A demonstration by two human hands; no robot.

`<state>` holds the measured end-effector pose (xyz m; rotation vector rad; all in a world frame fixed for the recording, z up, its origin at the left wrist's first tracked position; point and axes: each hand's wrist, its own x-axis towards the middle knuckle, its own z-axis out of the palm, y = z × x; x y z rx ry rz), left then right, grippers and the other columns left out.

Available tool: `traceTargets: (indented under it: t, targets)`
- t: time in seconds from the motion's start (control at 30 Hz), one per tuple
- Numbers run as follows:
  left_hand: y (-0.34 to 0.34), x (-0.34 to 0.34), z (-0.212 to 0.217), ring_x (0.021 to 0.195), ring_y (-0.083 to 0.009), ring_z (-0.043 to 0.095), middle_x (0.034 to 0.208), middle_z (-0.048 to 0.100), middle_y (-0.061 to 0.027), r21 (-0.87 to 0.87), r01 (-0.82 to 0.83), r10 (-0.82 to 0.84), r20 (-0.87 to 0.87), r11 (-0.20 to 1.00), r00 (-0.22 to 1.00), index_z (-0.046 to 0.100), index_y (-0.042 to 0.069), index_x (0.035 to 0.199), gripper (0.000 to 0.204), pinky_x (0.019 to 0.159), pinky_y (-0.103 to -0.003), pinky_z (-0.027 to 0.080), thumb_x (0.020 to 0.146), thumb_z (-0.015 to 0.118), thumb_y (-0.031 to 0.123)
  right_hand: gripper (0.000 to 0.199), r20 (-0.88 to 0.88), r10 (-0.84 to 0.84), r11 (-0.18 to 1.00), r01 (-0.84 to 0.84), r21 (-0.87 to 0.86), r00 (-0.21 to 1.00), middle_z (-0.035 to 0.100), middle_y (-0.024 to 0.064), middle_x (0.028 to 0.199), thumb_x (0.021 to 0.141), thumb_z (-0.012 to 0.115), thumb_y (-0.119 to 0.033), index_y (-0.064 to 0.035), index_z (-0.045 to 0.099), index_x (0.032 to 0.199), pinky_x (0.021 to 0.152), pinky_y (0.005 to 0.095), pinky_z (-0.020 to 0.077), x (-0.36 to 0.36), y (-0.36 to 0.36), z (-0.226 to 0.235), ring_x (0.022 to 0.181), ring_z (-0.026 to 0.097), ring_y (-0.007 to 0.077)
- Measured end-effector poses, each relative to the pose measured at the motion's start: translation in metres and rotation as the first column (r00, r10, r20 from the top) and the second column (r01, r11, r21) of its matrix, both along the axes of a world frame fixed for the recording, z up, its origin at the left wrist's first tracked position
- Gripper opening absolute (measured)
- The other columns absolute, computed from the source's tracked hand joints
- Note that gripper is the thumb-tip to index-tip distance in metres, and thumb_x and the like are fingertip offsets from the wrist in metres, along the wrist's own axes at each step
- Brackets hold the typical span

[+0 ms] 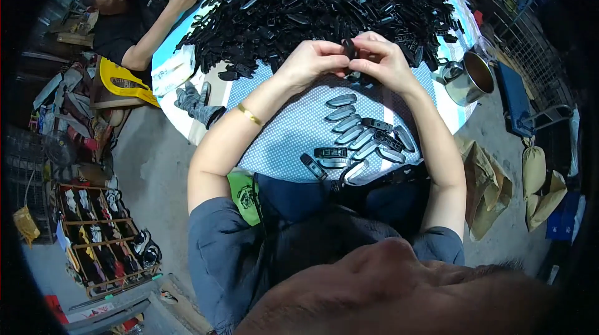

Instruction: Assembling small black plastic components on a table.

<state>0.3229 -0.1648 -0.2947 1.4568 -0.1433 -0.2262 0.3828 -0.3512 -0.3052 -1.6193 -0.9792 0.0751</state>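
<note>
Above the near edge of a heap of black plastic parts, both my hands meet at the fingertips. A small dark plastic piece is pinched between them; its exact kind cannot be made out. My left hand closes on it from the left, and my right hand from the right, thumb and fingers bent. Below them, between my forearms, several elongated silver-and-black plastic casings lie on the patterned cloth. Some are in a slanting row, smooth side up; a few show their black inner side.
A metal jug stands at the table's right edge. Grey gloves lie at its left edge. Across on the left sits another person, hands raised near the heap. A yellow chair, shoe rack and blue trolley surround the table.
</note>
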Motion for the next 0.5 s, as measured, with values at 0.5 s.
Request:
traceTargets:
  t: [0.5]
  targets:
    - [-0.029, -0.007, -0.030, 0.085, -0.0279, 0.055, 0.085, 0.056, -0.0107, 0.664, -0.599, -0.214, 0.730, 0.449, 0.649, 0.063, 0.002, 0.092, 0.029, 0.075, -0.035, 0.046, 0.068, 0.071, 0.017, 0.034, -0.477, 0.067, 0.968, 0.058, 0.243, 0.876, 0.058, 0.0000, 0.072, 0.080, 0.064, -0.010, -0.0032, 0.053, 0.111, 0.052, 0.0169, 0.0418, 0.010, -0.013, 0.010, 0.058, 0.052, 0.0046]
